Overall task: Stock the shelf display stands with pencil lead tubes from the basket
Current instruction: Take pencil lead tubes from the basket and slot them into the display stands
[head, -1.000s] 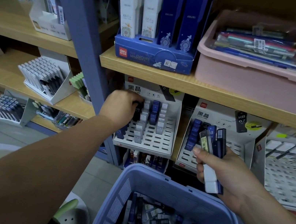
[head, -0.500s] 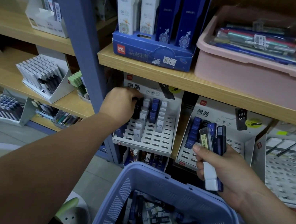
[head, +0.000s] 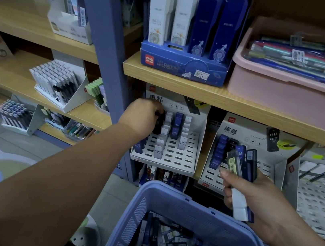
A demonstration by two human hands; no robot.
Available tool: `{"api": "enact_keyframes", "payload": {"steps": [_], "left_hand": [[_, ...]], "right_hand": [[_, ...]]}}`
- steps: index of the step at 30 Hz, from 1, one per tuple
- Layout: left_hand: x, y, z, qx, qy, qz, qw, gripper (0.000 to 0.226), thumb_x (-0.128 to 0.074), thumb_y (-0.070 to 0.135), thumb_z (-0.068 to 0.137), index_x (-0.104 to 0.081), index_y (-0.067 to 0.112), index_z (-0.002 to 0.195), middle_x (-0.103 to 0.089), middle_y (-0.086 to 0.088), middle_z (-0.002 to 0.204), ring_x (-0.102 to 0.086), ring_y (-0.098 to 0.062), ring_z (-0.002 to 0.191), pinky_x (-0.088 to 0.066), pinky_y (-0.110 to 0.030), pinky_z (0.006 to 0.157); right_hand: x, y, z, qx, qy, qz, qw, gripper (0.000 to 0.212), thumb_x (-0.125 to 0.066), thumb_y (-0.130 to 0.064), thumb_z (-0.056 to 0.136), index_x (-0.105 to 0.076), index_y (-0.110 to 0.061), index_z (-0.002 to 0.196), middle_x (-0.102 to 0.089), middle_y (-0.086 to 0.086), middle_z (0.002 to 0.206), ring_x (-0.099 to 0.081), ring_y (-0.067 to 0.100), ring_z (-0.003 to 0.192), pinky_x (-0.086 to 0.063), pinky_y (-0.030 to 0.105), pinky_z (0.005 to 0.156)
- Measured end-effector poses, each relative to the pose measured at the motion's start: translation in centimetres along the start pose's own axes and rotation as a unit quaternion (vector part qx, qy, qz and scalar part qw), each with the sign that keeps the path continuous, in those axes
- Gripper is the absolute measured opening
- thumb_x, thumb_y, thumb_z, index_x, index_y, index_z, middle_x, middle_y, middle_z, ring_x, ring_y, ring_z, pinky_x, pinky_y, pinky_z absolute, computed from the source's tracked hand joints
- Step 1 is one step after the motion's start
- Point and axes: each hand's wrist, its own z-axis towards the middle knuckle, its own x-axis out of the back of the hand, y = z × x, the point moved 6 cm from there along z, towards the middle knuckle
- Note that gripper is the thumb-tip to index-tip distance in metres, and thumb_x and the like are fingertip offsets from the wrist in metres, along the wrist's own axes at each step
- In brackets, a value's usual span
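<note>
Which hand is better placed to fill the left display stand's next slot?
Left: the left hand pinches a black tube at the left display stand; the right hand grips spare tubes farther right.

You're looking at a dim, bluish-grey scene. Light falls from above onto the pink tub [head: 289, 89] and the wooden shelf edge [head: 244, 105], leaving the recess beneath in shadow. Wide-angle bending slants the blue upright [head: 99, 29]. The far-right white stand [head: 319, 199] and what lies in the basket [head: 168, 193] look soft and smeared.

Left hand [head: 143, 118], arm pointing toward one o'clock, is pinching a black lead tube [head: 159, 123]; right hand [head: 255, 198] at four o'clock is gripping a tube bundle [head: 242, 162].
</note>
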Motion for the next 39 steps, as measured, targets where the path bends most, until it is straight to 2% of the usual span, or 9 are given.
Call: {"api": "enact_keyframes", "payload": {"steps": [9, 13, 17, 21, 24, 27, 33, 36, 39], "left_hand": [[-0.3, 0.2, -1.1, 0.004, 0.027, -0.034, 0.999, 0.019, -0.064, 0.004, 0.092, -0.078, 0.006, 0.106, -0.064, -0.011, 0.128, -0.057, -0.027, 0.119, -0.041, -0.027, 0.102], [-0.7, -0.2, -1.9, 0.063, -0.001, -0.095, 0.993, 0.029, -0.057, 0.009, 0.098, -0.070, 0.010, 0.124, -0.051, -0.010, 0.146, -0.044, -0.026, 0.136, -0.025, -0.014, 0.105], [-1.5, -1.0, -3.3, 0.099, -0.023, -0.178, 0.979, 0.043, -0.050, 0.014, 0.102, -0.050, 0.015, 0.146, -0.033, -0.002, 0.160, -0.027, -0.020, 0.148, -0.015, -0.013, 0.107], [-2.0, -1.5, -5.7, 0.159, -0.017, -0.293, 0.943, 0.055, -0.049, 0.024, 0.103, -0.031, 0.026, 0.155, -0.040, 0.009, 0.149, -0.037, -0.011, 0.135, -0.026, -0.019, 0.106], [-2.8, -2.1, -7.3, 0.201, -0.033, -0.349, 0.915, 0.056, -0.055, 0.030, 0.100, -0.033, 0.036, 0.151, -0.052, 0.016, 0.132, -0.050, -0.012, 0.122, -0.037, -0.033, 0.110], [-3.4, -2.6, -8.0, 0.236, -0.048, -0.377, 0.895, 0.052, -0.060, 0.031, 0.098, -0.041, 0.033, 0.146, -0.062, 0.011, 0.124, -0.059, -0.018, 0.117, -0.044, -0.038, 0.106], [-3.3, -0.5, -8.9, 0.234, -0.071, -0.387, 0.889, 0.029, -0.065, 0.030, 0.094, -0.054, 0.036, 0.121, -0.066, 0.016, 0.106, -0.064, -0.014, 0.100, -0.052, -0.041, 0.095], [-1.9, 0.1, -9.2, 0.236, -0.022, -0.382, 0.893, 0.022, -0.066, 0.038, 0.090, -0.049, 0.040, 0.104, -0.066, 0.012, 0.105, -0.065, -0.019, 0.100, -0.053, -0.045, 0.094], [1.1, 1.3, -9.4, 0.181, 0.064, -0.321, 0.927, 0.039, -0.068, 0.045, 0.084, -0.053, 0.039, 0.120, -0.061, 0.008, 0.116, -0.060, -0.014, 0.107, -0.051, -0.038, 0.093]], "right_hand": [[0.7, 0.4, -0.5, 0.001, 0.009, -0.010, 1.000, 0.036, -0.080, -0.021, 0.073, -0.059, -0.007, 0.100, -0.061, 0.005, 0.066, -0.053, 0.017, 0.056, -0.047, 0.029, 0.051], [0.6, 0.2, -0.4, -0.002, 0.009, 0.004, 1.000, 0.039, -0.080, -0.020, 0.074, -0.058, -0.006, 0.103, -0.062, 0.005, 0.066, -0.053, 0.016, 0.055, -0.047, 0.026, 0.049], [0.4, 0.2, -0.4, -0.004, 0.004, 0.020, 1.000, 0.040, -0.080, -0.016, 0.076, -0.057, -0.006, 0.107, -0.060, 0.004, 0.065, -0.052, 0.017, 0.056, -0.047, 0.027, 0.050], [0.2, 0.2, -0.4, -0.005, 0.002, 0.033, 0.999, 0.036, -0.079, -0.012, 0.079, -0.056, -0.007, 0.106, -0.059, 0.006, 0.065, -0.052, 0.017, 0.055, -0.047, 0.026, 0.048], [0.1, 0.1, -0.5, -0.004, 0.004, 0.034, 0.999, 0.033, -0.079, -0.011, 0.080, -0.056, -0.009, 0.103, -0.059, 0.006, 0.065, -0.052, 0.017, 0.056, -0.047, 0.027, 0.049], [-0.1, 0.2, -0.7, -0.004, 0.000, 0.027, 1.000, 0.031, -0.079, -0.012, 0.081, -0.055, -0.010, 0.101, -0.059, 0.005, 0.065, -0.051, 0.017, 0.054, -0.046, 0.026, 0.047], [-0.5, 0.3, -0.8, -0.016, -0.035, 0.040, 0.998, 0.029, -0.078, -0.014, 0.081, -0.055, -0.008, 0.097, -0.057, 0.005, 0.065, -0.051, 0.016, 0.054, -0.046, 0.025, 0.048], [-1.6, 0.3, -0.7, -0.017, -0.072, 0.047, 0.996, 0.030, -0.077, -0.012, 0.082, -0.052, -0.009, 0.097, -0.055, 0.005, 0.066, -0.050, 0.016, 0.054, -0.045, 0.025, 0.048], [-3.2, 0.4, -0.7, -0.012, -0.103, 0.031, 0.994, 0.037, -0.080, -0.016, 0.076, -0.051, -0.010, 0.099, -0.055, 0.004, 0.068, -0.051, 0.015, 0.056, -0.046, 0.026, 0.050]]}}
